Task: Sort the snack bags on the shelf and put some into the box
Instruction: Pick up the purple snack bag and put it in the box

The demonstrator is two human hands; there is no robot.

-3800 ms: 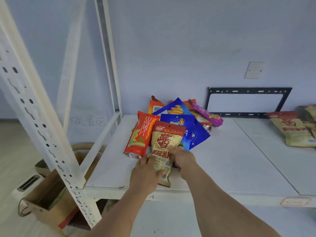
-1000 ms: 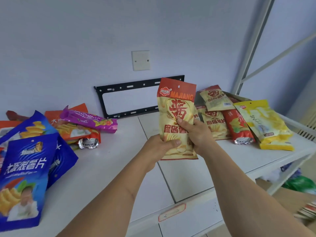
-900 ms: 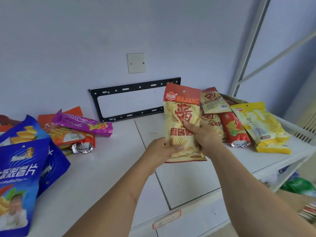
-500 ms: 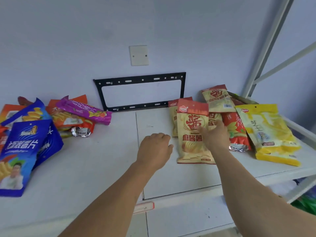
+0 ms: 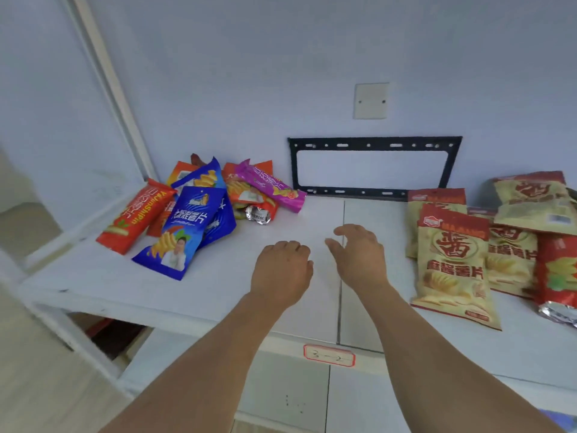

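Note:
A yellow bag with a red top (image 5: 452,267) lies flat on the white shelf (image 5: 218,295), at the front of a group of like bags on the right. On the left sits a mixed pile: a blue bag (image 5: 184,232), a red-orange bag (image 5: 137,215), a purple bag (image 5: 270,185). My left hand (image 5: 282,270) hovers over the shelf's middle with fingers loosely curled and holds nothing. My right hand (image 5: 359,254) is beside it, fingers spread, empty, a little left of the yellow bag.
A black metal bracket (image 5: 374,167) leans on the wall behind the shelf, under a white wall plate (image 5: 371,100). A white shelf upright (image 5: 112,89) stands at the left. A red-bordered label (image 5: 329,355) is on the shelf's front edge.
Both hands carried the yellow bag from the left pile to the right group and laid it down. My right hand has let go of it, and both hands have moved back leftward.

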